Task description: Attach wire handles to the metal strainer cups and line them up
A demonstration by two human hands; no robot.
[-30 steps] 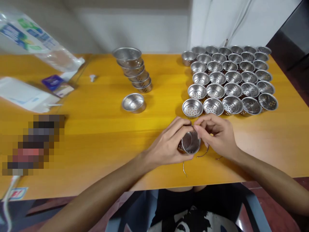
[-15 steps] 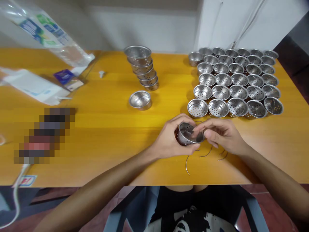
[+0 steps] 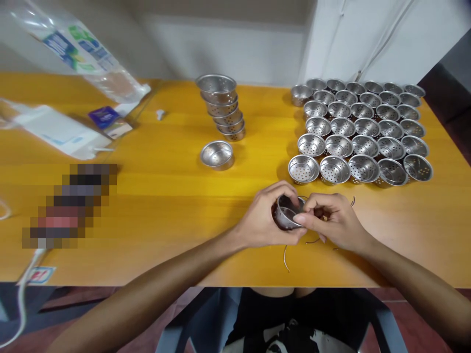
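Note:
My left hand (image 3: 260,218) is wrapped round a small perforated metal cup (image 3: 284,215), which is tilted with its mouth towards the right. At the cup's right side, my right hand (image 3: 334,218) pinches the rim, its thumb at the near edge and its fingertips partly hidden behind. A short curved wire (image 3: 286,260) lies on the table below the cup. More wire pieces show partly under and beside my right hand. Whether the right fingers also hold a wire is hidden.
Rows of perforated metal cups (image 3: 335,169) stand at the back right. A leaning stack of cups (image 3: 222,105) and a single cup (image 3: 217,156) are left of centre. Further left lie a plastic bottle (image 3: 91,54), a white packet (image 3: 61,133) and a pixelated object (image 3: 69,206) with a white cable.
My right fingers have come out of the cup's inside and now close on its right rim. The cup has tipped more to the right. The view has shifted slightly.

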